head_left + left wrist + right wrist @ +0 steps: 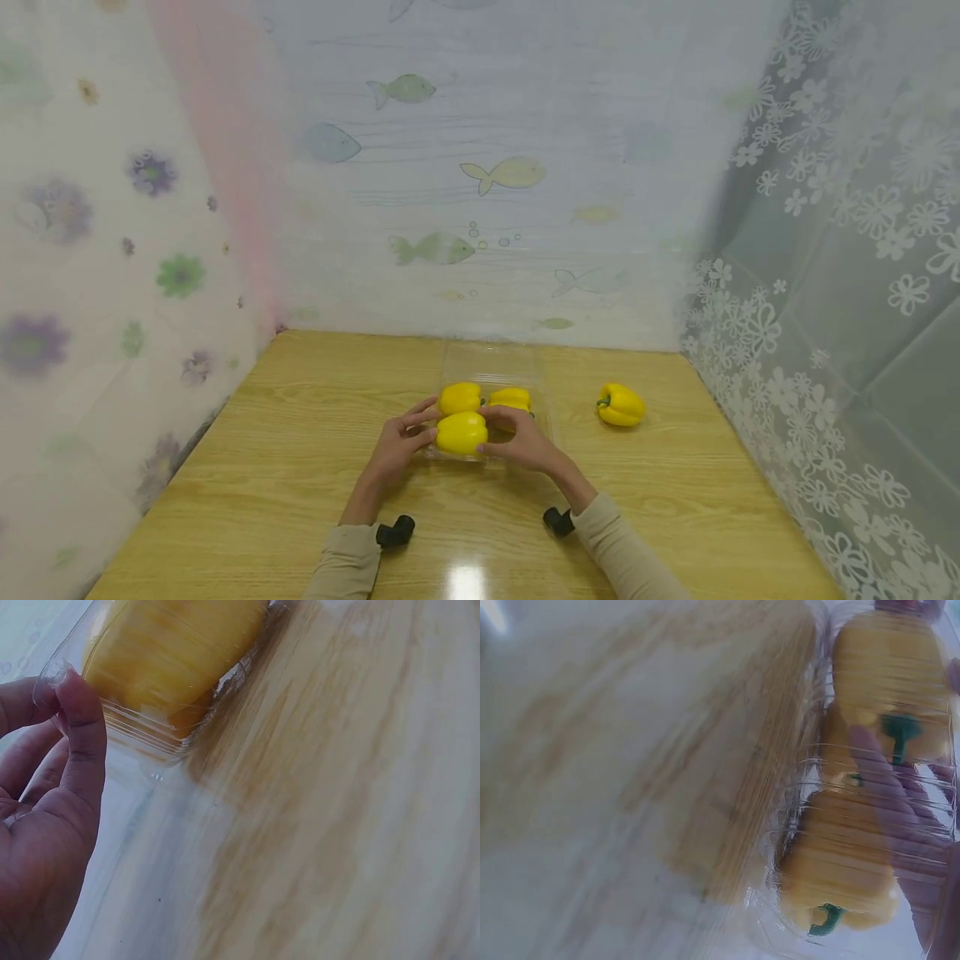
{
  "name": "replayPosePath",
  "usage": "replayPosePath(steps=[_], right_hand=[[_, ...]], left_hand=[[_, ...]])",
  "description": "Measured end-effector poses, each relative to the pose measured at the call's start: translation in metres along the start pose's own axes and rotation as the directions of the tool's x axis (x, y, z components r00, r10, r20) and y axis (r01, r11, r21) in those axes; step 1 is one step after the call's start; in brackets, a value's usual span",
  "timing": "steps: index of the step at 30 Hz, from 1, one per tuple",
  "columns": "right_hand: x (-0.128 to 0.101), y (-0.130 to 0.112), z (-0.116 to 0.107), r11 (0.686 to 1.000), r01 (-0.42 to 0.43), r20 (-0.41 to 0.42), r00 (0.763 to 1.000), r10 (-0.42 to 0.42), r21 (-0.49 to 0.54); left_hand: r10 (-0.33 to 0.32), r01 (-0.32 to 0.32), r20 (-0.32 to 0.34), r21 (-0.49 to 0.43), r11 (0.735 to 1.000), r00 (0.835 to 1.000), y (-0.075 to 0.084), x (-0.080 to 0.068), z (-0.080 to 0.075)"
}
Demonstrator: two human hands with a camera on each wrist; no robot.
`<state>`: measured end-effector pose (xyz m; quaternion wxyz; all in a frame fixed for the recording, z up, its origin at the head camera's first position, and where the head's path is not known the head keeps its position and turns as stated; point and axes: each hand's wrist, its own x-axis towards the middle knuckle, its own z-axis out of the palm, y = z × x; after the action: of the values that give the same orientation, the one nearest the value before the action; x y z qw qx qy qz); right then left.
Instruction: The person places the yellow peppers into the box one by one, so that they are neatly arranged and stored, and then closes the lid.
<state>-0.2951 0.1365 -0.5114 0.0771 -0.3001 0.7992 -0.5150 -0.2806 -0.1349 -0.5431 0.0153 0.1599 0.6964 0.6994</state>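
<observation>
Left hand (401, 446) pinches the clear box (142, 735) by the rim, right hand (525, 443) has the front yellow pepper (461, 433) inside it, so imo settle it gently without bowing the plastic.

From afar, I had both arms (347, 560) angled inward, my left hand (397, 447) pinching thumb to finger, my right hand (525, 442) arched, thumb below fingers.

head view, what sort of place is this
Probably a small curtained-off work booth, perhaps indoors: a wood-grain table fills the floor of it, a fish-print curtain hangs behind, and flower-print sheets close in both sides.
</observation>
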Motion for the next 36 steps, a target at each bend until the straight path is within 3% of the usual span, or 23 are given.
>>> replayPosePath(steps=[18,30,36], right_hand=[[0.0006,0.0001,-0.0003,1.0,0.008,0.009,1.0,-0.008,0.027],[-0.0033,-0.0053,0.0005,1.0,-0.024,-0.068,0.997,0.025,0.018],[-0.0033,-0.0075,-0.0013,0.999,-0.01,-0.058,0.998,0.013,0.042]], left_hand=[[-0.001,0.001,0.004,-0.021,1.0,1.0,-0.0015,0.0002,0.0004],[-0.029,0.031,0.017,-0.086,0.996,0.999,-0.0004,-0.0018,0.0015],[-0.032,0.033,0.014,-0.078,0.996,0.999,0.0021,-0.0021,0.0021]])
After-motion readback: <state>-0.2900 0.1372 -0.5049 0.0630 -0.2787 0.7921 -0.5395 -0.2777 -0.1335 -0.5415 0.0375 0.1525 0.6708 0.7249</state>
